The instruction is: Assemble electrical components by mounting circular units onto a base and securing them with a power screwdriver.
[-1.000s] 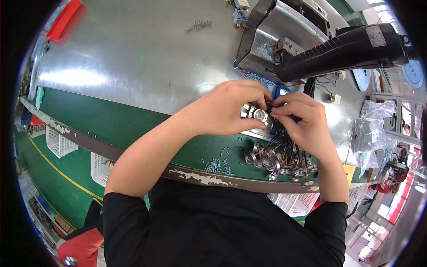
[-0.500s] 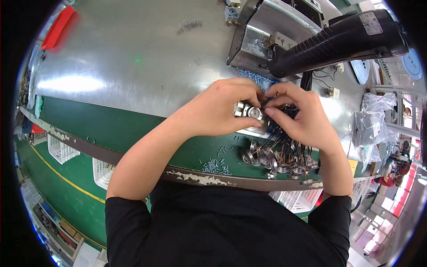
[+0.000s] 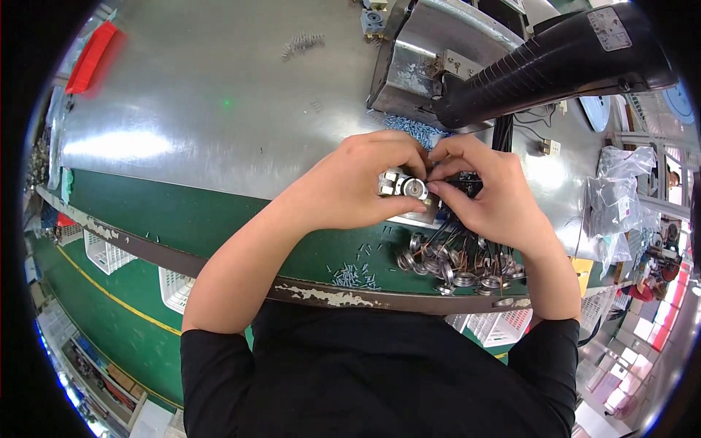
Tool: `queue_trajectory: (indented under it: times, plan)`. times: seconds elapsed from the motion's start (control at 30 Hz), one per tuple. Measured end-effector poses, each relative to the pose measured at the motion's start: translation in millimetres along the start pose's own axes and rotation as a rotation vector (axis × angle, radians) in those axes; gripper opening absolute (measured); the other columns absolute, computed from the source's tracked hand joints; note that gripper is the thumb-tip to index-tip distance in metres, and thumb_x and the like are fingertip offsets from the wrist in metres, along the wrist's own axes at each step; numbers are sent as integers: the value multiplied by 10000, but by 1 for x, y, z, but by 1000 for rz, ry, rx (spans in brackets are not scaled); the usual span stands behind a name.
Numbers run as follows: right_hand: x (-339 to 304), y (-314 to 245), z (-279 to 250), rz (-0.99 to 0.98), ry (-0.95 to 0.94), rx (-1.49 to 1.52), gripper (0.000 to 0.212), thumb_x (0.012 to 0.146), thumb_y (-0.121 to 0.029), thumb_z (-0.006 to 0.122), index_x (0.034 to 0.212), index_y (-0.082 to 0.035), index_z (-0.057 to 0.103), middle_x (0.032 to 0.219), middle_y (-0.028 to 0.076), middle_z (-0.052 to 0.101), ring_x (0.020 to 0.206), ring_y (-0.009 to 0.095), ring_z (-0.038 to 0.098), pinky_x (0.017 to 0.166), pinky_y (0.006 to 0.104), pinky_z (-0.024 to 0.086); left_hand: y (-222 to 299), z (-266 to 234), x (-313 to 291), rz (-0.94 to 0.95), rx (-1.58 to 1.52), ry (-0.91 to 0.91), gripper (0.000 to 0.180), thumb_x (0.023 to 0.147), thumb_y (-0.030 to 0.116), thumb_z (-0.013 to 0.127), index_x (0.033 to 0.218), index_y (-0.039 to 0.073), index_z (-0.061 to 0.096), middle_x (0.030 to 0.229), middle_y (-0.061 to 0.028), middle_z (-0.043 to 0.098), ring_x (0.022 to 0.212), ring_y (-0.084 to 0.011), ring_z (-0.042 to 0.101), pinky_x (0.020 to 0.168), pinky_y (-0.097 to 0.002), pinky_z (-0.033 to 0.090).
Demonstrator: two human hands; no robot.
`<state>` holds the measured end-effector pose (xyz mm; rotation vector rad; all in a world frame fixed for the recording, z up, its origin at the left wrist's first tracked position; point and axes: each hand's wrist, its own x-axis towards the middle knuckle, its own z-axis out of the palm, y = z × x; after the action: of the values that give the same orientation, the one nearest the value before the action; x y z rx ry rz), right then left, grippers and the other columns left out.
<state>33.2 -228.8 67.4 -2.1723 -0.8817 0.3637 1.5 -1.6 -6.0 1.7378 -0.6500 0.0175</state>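
Observation:
My left hand (image 3: pixel 358 179) grips a small assembly (image 3: pixel 414 189) with a round metal face and pale blocky terminals, thumb on the near side and fingers on the far side. Close against its right edge, my right hand (image 3: pixel 491 191) pinches a thin black wire (image 3: pixel 456 181) between thumb and fingers. Where wire and assembly meet is too small to make out. Just nearer to me lies a pile of round metal parts (image 3: pixel 464 266) with black leads, some passing beneath my right hand.
Beyond my hands are a heap of bluish screws (image 3: pixel 412 130), a metal fixture (image 3: pixel 416 69) and a thick black handle-like tool (image 3: pixel 555 69). Loose screws (image 3: pixel 354 276) lie near the front edge. Springs (image 3: pixel 303 45) and a red tray (image 3: pixel 93 57) are further left. Plastic bags (image 3: pixel 617 193) lie right.
My right fingertips have closed in on the assembly's edge with the wire. My left hand keeps its grip, and the whole view has shifted slightly.

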Motion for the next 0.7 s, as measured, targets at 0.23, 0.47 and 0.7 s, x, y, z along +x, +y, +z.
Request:
queue_trajectory:
  times: [0.23, 0.47, 0.7]
  plan:
    - [-3, -2, 0, 50, 91, -202, 419, 806, -14, 856, 1171, -19, 649, 867, 105, 763, 796, 273, 783, 742, 321, 576, -2, 0, 0, 12, 5, -20, 356, 752, 105, 911, 1060, 9, 761, 1116, -146, 765, 1033, -338, 735, 900, -419, 581]
    - [-18, 33, -55, -519, 609, 241, 514, 1017, -281, 694, 1369, 51, 519, 1089, 163, 684, 983, 238, 664, 816, 350, 514, -2, -2, 2, 25, -10, -60, 336, 782, 96, 887, 1086, -8, 785, 1137, -169, 780, 1048, -346, 758, 913, -422, 605]
    - [55, 17, -46, -287, 191, 649, 1094, 958, -845, 462, 1600, 24, 286, 1298, 220, 632, 1203, 361, 644, 1052, 461, 484, -4, -3, 0, 44, -13, -52, 301, 792, 80, 876, 1065, -6, 782, 1139, -167, 782, 1082, -353, 757, 925, -426, 602]
